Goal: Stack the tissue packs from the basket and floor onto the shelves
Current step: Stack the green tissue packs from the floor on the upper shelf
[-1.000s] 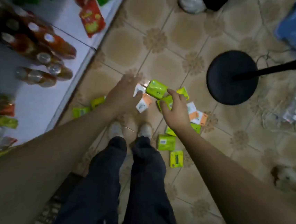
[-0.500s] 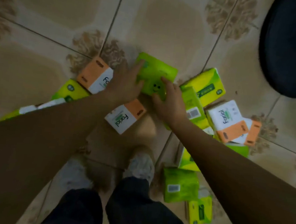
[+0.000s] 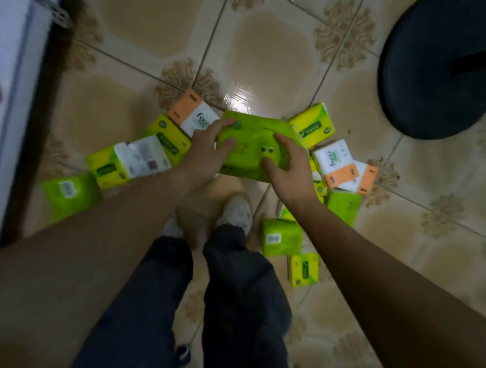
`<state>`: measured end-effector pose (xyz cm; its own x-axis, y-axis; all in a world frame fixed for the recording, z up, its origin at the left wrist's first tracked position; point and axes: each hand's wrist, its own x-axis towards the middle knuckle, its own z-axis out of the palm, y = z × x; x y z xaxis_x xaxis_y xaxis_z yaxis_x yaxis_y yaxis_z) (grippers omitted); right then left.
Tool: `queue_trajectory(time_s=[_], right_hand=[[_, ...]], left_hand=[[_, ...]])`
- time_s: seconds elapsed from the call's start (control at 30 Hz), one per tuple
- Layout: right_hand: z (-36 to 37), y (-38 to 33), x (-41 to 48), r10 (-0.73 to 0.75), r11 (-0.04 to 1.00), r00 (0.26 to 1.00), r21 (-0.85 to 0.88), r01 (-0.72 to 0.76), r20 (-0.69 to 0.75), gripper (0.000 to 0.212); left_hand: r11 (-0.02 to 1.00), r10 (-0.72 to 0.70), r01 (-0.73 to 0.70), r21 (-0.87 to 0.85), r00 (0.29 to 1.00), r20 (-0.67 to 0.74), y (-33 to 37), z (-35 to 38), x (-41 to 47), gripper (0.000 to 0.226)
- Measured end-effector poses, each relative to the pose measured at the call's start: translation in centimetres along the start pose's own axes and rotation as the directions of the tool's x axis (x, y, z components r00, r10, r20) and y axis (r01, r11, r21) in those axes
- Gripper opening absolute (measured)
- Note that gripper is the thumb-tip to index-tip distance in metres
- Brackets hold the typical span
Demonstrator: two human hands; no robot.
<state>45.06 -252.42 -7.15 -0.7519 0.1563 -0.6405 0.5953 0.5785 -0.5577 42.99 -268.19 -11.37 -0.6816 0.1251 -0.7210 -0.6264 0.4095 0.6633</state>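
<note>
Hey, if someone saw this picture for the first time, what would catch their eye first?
The bright green tissue pack at centre frame, held between the left hand and right hand. Around it, more packs lie scattered on the tiled floor, like a yellow pack and an orange-and-white pack. A large black round base fills the top right corner.

Dim, yellowish light in here. A white glare patch shines on the glossy beige patterned floor tiles [image 3: 241,94] just beyond the left hand [image 3: 206,156] and right hand [image 3: 289,170]. Nearer than them, the dark cloth trousers [image 3: 240,317] blur, and the edges bow.
</note>
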Motion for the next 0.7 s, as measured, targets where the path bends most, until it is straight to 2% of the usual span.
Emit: queue_trajectory(time_s=[0.1, 0.23, 0.37, 0.57, 0.67, 0.7], right_hand=[[-3.5, -5.2, -6.8, 0.020, 1.000, 0.999, -0.020, -0.020, 0.037, 0.054], [-7.4, -12.2, -16.3, 0.040, 0.999, 0.993, -0.014, -0.039, 0.112, 0.050], [-9.3, -17.3, -24.8, -0.044, 0.999, 0.984, 0.038, 0.038, 0.175, 0.049], [-10.4, -25.3, -32.6, -0.325, 0.940, 0.905, -0.008, 0.341, 0.274, 0.063], [-11.2, -30.9, -35.6, -0.468, 0.877, 0.830, 0.046, 0.478, 0.303, 0.066], [-11.5, -33.4, -37.1, -0.543, 0.832, 0.784, 0.063, 0.552, 0.301, 0.065]], left_hand=[[0.992, -0.055, 0.053, -0.119, 0.998, -0.019, 4.3, -1.7, -9.0, 0.038], [0.984, -0.108, 0.099, -0.147, 0.992, -0.060, 10.0, -5.3, -20.5, 0.038], [0.977, -0.116, 0.095, -0.188, 0.988, -0.100, 13.3, -9.7, -29.4, 0.037], [0.978, -0.022, -0.037, -0.206, 0.960, -0.280, 17.0, -16.4, -39.3, 0.032], [0.973, 0.070, -0.158, -0.170, 0.898, -0.434, 20.4, -20.1, -44.7, 0.033], [0.968, 0.112, -0.208, -0.143, 0.862, -0.494, 21.6, -21.6, -47.1, 0.034]])
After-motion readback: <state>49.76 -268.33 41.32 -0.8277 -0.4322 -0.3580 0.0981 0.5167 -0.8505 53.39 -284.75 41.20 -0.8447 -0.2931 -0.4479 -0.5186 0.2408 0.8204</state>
